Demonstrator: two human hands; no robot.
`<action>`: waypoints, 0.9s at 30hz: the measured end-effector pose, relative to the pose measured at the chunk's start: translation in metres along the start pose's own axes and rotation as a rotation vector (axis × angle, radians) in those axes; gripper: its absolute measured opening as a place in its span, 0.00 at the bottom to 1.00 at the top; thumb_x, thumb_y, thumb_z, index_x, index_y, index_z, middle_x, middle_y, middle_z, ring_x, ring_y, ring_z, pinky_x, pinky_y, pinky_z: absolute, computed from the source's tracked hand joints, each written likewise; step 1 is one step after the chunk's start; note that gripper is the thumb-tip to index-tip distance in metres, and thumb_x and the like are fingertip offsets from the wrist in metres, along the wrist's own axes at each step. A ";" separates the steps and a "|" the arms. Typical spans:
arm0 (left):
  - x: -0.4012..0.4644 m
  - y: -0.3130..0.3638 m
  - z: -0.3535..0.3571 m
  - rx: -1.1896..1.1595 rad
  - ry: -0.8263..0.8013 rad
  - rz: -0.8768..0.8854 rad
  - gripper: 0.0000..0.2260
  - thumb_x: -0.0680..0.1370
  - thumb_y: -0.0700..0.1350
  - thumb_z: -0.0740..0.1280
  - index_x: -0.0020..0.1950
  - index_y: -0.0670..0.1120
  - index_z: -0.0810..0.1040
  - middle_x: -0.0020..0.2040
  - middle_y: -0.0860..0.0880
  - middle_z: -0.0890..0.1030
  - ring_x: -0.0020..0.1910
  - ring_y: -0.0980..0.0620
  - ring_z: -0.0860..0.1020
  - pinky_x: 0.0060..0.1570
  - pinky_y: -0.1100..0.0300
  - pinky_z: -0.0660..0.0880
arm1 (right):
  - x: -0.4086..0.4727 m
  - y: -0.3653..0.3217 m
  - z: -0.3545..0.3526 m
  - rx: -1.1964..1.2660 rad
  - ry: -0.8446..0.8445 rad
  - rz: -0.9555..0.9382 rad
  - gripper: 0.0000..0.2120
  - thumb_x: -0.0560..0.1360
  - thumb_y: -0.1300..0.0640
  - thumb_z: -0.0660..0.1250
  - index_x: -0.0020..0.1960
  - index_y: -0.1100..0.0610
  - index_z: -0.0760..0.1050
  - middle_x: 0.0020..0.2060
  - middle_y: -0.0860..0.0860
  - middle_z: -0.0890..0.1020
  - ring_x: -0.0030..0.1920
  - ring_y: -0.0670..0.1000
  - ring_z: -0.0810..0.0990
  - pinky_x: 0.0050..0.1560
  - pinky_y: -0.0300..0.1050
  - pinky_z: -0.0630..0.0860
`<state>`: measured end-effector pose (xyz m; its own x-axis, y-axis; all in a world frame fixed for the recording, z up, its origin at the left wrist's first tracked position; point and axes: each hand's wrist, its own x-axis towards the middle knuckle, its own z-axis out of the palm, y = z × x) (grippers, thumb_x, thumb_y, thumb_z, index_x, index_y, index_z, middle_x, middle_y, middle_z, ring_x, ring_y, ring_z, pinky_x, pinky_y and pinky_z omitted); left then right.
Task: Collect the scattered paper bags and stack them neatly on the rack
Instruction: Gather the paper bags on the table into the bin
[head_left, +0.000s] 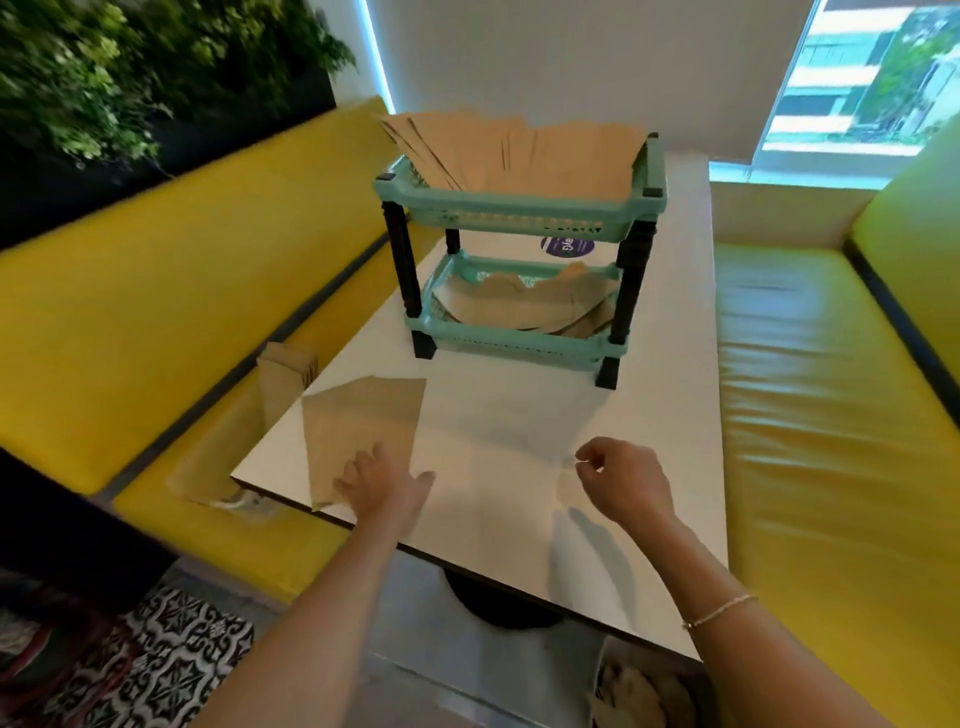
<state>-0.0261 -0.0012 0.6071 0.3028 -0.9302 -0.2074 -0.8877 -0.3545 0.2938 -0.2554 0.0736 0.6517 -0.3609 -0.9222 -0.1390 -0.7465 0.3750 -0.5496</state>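
Note:
A flat brown paper bag (358, 431) lies on the white table (519, 426) near its front left corner. My left hand (382, 483) rests on the bag's near end with fingers spread. My right hand (621, 480) hovers over the bare tabletop, fingers loosely curled and holding nothing. A teal two-tier rack (519, 208) with black legs stands mid-table. Its top tier holds a fanned pile of paper bags (519, 150); the bottom tier holds more bags (524, 301). Another paper bag (283, 384) stands upright on the yellow bench at the left, beside the table edge.
Yellow benches (810, 415) flank the table on both sides. A flat brown bag (218, 467) lies on the left bench seat. A box with crumpled paper (639, 691) sits on the floor at the lower right. A plant wall fills the upper left.

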 end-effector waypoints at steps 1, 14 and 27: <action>0.003 -0.006 0.001 0.039 -0.018 0.023 0.27 0.73 0.58 0.66 0.64 0.43 0.68 0.64 0.42 0.71 0.65 0.41 0.66 0.67 0.45 0.58 | 0.000 -0.006 0.006 -0.009 -0.023 0.001 0.12 0.76 0.55 0.61 0.57 0.51 0.79 0.55 0.51 0.81 0.55 0.52 0.79 0.52 0.43 0.74; -0.019 0.004 -0.014 -0.098 0.101 0.492 0.12 0.79 0.46 0.57 0.46 0.44 0.79 0.42 0.43 0.82 0.41 0.44 0.77 0.35 0.57 0.65 | 0.001 -0.070 0.052 0.373 -0.266 0.112 0.17 0.75 0.42 0.63 0.56 0.53 0.76 0.49 0.53 0.81 0.41 0.52 0.81 0.37 0.44 0.80; 0.023 -0.005 -0.031 -0.196 0.006 0.177 0.20 0.76 0.53 0.65 0.64 0.44 0.71 0.59 0.42 0.75 0.59 0.44 0.72 0.56 0.52 0.72 | 0.004 -0.033 0.019 0.434 -0.062 0.416 0.15 0.76 0.63 0.62 0.63 0.58 0.72 0.48 0.53 0.77 0.45 0.55 0.80 0.37 0.45 0.78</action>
<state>-0.0039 -0.0233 0.6296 0.1509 -0.9798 -0.1313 -0.8431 -0.1969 0.5004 -0.2219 0.0563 0.6540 -0.5307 -0.7152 -0.4548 -0.2492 0.6445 -0.7228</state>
